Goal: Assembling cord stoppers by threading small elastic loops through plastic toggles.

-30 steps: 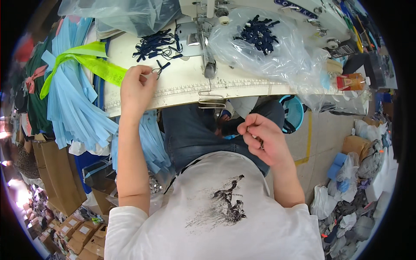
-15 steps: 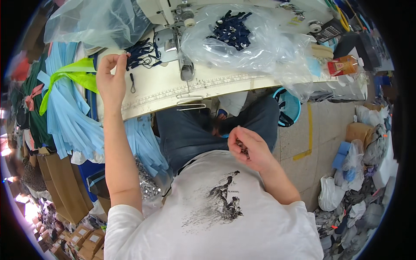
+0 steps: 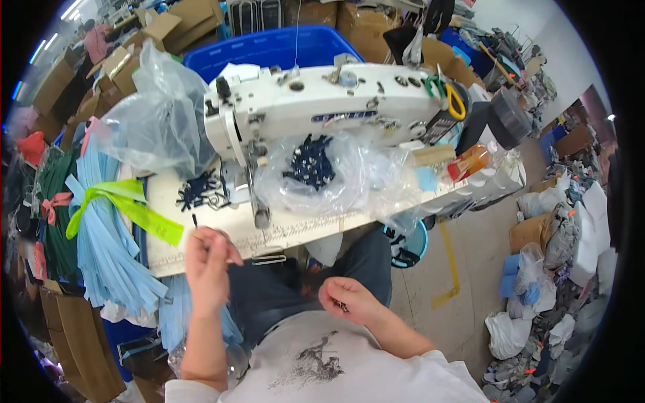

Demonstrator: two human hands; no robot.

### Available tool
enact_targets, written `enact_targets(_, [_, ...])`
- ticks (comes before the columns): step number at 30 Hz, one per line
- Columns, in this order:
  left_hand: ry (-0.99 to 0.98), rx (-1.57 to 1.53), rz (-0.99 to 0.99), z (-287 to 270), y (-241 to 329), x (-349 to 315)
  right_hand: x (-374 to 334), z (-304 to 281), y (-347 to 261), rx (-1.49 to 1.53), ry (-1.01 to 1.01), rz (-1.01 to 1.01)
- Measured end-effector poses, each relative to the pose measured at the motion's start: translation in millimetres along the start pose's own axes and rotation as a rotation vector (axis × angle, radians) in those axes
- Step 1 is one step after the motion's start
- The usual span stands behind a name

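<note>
My left hand [image 3: 211,265] is raised over the front edge of the table, its thumb and fingers drawn together. Whatever they pinch, if anything, is too small to make out. Just beyond it lies a single short navy strap [image 3: 195,220], and a pile of navy straps [image 3: 201,190] sits farther back beside the sewing machine's foot. Over my lap, my right hand [image 3: 355,302] is curled around several small dark metal pieces [image 3: 341,305]. More navy straps with shiny metal bits [image 3: 312,162] rest in an open clear plastic bag [image 3: 363,185].
The white sewing machine [image 3: 289,101] spans the table's back. Light-blue fabric strips [image 3: 107,235] and a lime-green strip [image 3: 151,218] hang at the left edge. Scissors with yellow handles [image 3: 455,101] and an orange-filled bottle [image 3: 474,161] stand right. A blue basket [image 3: 416,245] is below.
The head view has tilted up, bringing the whole machine into sight. My left hand has drawn back from the strap pile to the table's front edge. My right hand stays curled over my lap.
</note>
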State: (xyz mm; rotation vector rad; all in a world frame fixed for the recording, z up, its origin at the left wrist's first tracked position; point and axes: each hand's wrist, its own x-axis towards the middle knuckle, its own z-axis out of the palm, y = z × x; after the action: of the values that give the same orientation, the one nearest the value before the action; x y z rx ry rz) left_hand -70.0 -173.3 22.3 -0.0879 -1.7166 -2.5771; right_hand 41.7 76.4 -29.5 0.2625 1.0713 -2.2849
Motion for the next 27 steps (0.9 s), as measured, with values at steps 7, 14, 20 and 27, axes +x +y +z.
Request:
enact_targets(7, [-0.215, -0.213, -0.308, 19, -20, -56, -5, 5, -4, 0.009, -0.073, -0.013])
enact_targets(14, [-0.329, -0.261, -0.449, 42, -31, -55, -7, 9, -29, 0.070, 0.030, -0.127])
enact_targets(20, [-0.442, -0.053, -0.369, 51, -33, -54, -7, 6, -33, 0.139, 0.003, -0.296])
enact_targets(27, [-0.467, 0.220, -0.216, 56, -29, -60, -12, 11, -31, 0.138, 0.028, -0.231])
